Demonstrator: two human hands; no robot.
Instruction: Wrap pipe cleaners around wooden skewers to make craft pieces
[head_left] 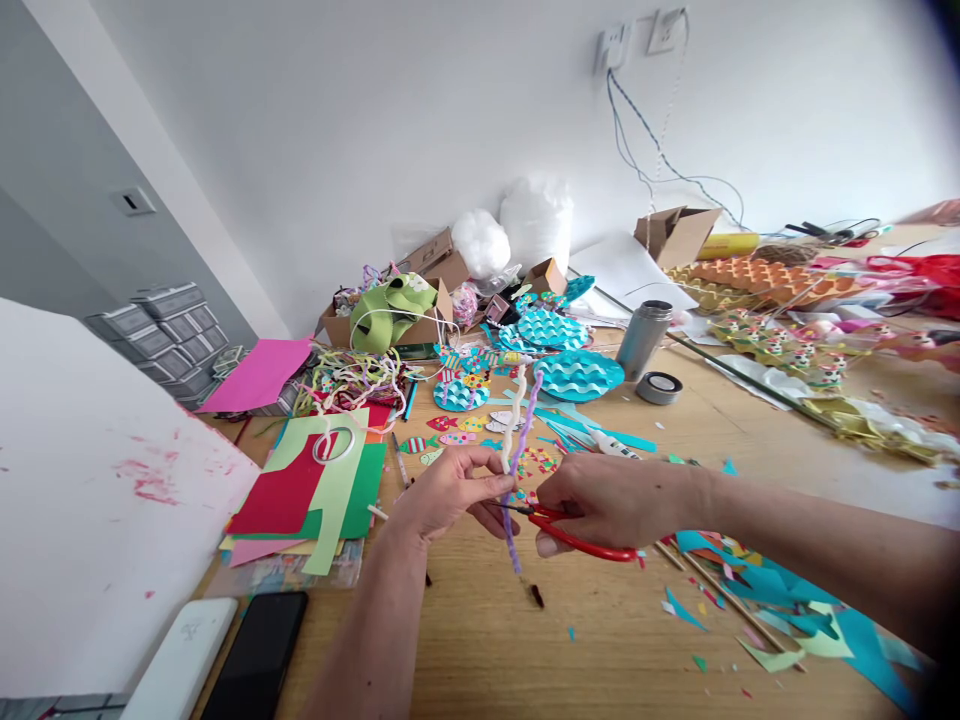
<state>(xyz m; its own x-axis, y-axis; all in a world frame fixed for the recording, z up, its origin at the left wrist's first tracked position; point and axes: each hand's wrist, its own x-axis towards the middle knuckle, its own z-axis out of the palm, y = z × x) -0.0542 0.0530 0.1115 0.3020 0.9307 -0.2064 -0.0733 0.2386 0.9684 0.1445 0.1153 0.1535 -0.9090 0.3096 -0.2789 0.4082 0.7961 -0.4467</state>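
My left hand (469, 488) pinches a white strip (515, 415) and a purple strip (529, 425) side by side, both wavy and upright. The purple one also hangs below my fingers. My right hand (600, 500) is closed on the red handles of a pair of scissors (581, 538). The blades point left and meet the strips just under my left fingertips; whether they are fully closed is too small to tell. Beyond my hands lie colourful paper fish (420, 445) and round blue wavy pieces (577, 375).
Coloured paper sheets (281, 490), a phone (259, 655) and a white device (180, 655) lie at the left. A grey bottle (645, 340) stands behind my right hand. Blue paper scraps (780, 580) and thin sticks lie under and beside my right forearm.
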